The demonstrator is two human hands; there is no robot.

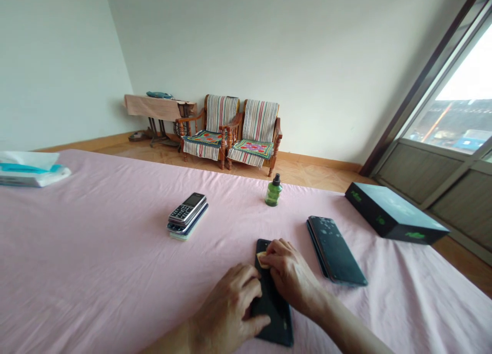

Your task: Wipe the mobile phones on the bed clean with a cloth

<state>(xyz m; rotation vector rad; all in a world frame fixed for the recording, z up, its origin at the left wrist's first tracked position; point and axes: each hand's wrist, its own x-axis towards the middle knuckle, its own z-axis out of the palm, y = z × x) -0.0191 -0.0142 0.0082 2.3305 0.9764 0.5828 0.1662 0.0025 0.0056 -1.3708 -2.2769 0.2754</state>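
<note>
A black smartphone point(277, 315) lies flat on the pink cloth in front of me. My left hand point(232, 305) grips it along the left side, with fingers at the edge and the thumb across its surface. Pinched in my right hand point(290, 269) is a small yellow wiping pad point(262, 260), pressed against the far end of the phone. Whether the pad is cloth or sponge is unclear. To the right rests a stack of dark phones point(338, 254), the top one with pale marks. Further left sits a pile of phones with a keypad phone point(188, 209) on top.
A green bottle point(273, 192) with a black cap stands beyond my hands. The black box point(395, 215) is at the right, and a tissue pack point(34, 169) at the far left. Pink fabric point(115, 251) covers the surface. Two wooden chairs point(253, 139) stand by the wall.
</note>
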